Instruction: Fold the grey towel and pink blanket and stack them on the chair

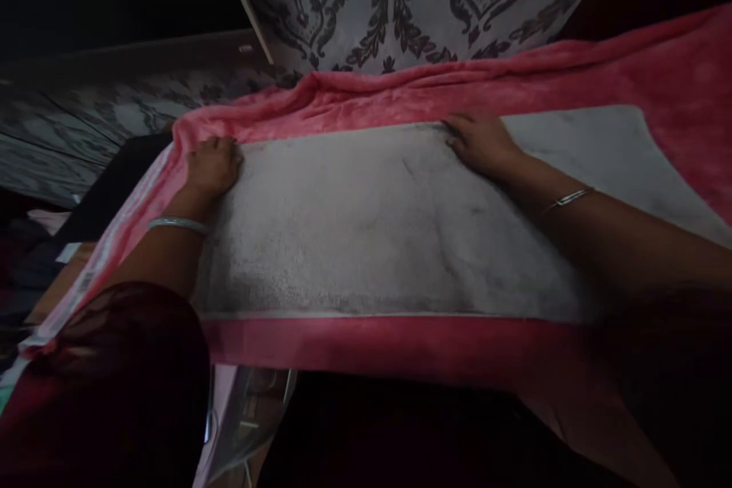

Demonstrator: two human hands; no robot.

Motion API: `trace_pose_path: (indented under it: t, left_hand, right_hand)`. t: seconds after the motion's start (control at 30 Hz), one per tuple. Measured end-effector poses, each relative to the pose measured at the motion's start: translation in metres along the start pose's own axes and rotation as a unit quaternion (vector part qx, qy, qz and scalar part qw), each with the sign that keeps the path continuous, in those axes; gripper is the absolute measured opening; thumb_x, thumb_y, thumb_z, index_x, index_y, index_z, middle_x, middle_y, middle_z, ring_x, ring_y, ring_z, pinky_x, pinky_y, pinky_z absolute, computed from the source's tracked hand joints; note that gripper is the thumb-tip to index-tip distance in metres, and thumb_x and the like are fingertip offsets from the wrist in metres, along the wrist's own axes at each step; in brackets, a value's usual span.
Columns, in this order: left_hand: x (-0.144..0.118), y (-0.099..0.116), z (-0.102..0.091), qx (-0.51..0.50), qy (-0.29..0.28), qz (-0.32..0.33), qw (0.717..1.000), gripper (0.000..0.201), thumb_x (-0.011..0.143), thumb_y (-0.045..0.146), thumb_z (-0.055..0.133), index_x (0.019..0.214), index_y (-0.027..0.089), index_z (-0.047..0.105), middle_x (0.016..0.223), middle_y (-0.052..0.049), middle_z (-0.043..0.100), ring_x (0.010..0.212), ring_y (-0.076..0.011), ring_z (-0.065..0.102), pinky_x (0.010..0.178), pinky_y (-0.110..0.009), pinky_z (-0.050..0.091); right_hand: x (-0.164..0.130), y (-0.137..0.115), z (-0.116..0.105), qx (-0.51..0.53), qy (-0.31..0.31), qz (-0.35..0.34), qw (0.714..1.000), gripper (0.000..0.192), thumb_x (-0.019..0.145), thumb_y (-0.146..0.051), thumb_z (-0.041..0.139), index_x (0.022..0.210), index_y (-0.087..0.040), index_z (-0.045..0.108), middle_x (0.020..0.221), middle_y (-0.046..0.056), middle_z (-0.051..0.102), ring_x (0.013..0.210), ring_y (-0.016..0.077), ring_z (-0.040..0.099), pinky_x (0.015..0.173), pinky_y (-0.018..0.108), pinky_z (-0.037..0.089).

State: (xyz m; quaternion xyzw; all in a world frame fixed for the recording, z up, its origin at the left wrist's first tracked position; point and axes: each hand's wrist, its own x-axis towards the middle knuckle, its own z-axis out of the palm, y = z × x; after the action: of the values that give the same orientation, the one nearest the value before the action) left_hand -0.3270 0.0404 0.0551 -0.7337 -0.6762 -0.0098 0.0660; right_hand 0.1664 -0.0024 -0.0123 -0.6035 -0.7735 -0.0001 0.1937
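Fingers of the left hand (213, 166) curl together over the far left corner of a grey towel (371, 229), the tips tucked at the edge where it meets a pink blanket (657, 69); whether they pinch the cloth or only press on it I cannot tell. Fingers of the right hand (480, 143) lie flat and slightly spread on the towel's far edge, near its middle, palm down, holding nothing. Each wrist carries a thin bangle, the left bangle (177, 224) and the right bangle (569, 198). Spread flat, the towel lies on the blanket, its long side running left to right, with pink showing along the near edge, the far edge and the right end. Behind the blanket stands a wall with dark damask wallpaper (400, 0). A dark red sleeve (114, 381) fills the lower left corner.
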Motion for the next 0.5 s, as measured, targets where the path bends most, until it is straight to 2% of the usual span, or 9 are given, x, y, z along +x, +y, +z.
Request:
trace_pose_path:
  t: [0.1, 0.2, 0.27, 0.37, 0.5]
  left_hand:
    - [-0.019, -0.017, -0.001, -0.064, 0.017, -0.089, 0.994, 0.063, 0.098, 0.025, 0.053, 0.151, -0.001, 0.033, 0.152, -0.025, 0.043, 0.138, -0.0313, 0.042, 0.115, -0.047, 0.033]
    - [-0.026, -0.025, -0.002, -0.097, -0.004, -0.184, 0.978, 0.052, 0.101, 0.031, 0.046, 0.137, -0.006, 0.049, 0.139, -0.023, 0.058, 0.128, -0.0282, 0.053, 0.112, -0.042, 0.038]
    - [-0.027, -0.026, -0.004, -0.102, -0.041, -0.227, 0.968, 0.054, 0.102, 0.039, 0.043, 0.123, -0.009, 0.059, 0.131, -0.025, 0.063, 0.123, -0.0292, 0.057, 0.108, -0.042, 0.042]
    - [-0.03, -0.024, -0.005, -0.099, -0.058, -0.235, 0.965, 0.055, 0.099, 0.04, 0.048, 0.121, -0.01, 0.059, 0.132, -0.029, 0.062, 0.124, -0.0335, 0.057, 0.104, -0.043, 0.043]
    - [-0.033, -0.028, 0.011, -0.094, -0.004, -0.204, 0.974, 0.047, 0.099, 0.026, 0.041, 0.135, -0.003, 0.049, 0.134, -0.03, 0.06, 0.125, -0.0358, 0.058, 0.1, -0.047, 0.044]
  right_hand:
    - [-0.039, 0.007, -0.013, 0.011, 0.005, 0.006, 1.0, 0.051, 0.104, -0.044, 0.046, 0.146, -0.017, 0.048, 0.151, 0.015, 0.047, 0.142, 0.0391, 0.034, 0.116, 0.063, 0.025]
    - [-0.076, 0.023, -0.024, 0.031, -0.005, 0.015, 0.999, 0.052, 0.101, -0.053, 0.047, 0.146, -0.027, 0.048, 0.151, 0.009, 0.048, 0.145, 0.0417, 0.028, 0.117, 0.068, 0.023]
    - [-0.096, 0.037, -0.029, 0.033, 0.002, 0.027, 0.999, 0.052, 0.1, -0.057, 0.047, 0.143, -0.028, 0.05, 0.15, 0.009, 0.049, 0.145, 0.0442, 0.029, 0.116, 0.07, 0.022]
    - [-0.118, 0.057, -0.03, 0.018, 0.026, 0.042, 0.999, 0.057, 0.099, -0.066, 0.04, 0.141, -0.03, 0.052, 0.151, 0.009, 0.048, 0.143, 0.0472, 0.033, 0.115, 0.073, 0.021]
    - [-0.129, 0.064, -0.024, -0.01, 0.035, 0.065, 0.997, 0.068, 0.096, -0.075, 0.031, 0.144, -0.032, 0.05, 0.153, 0.015, 0.045, 0.139, 0.0504, 0.038, 0.109, 0.078, 0.024]
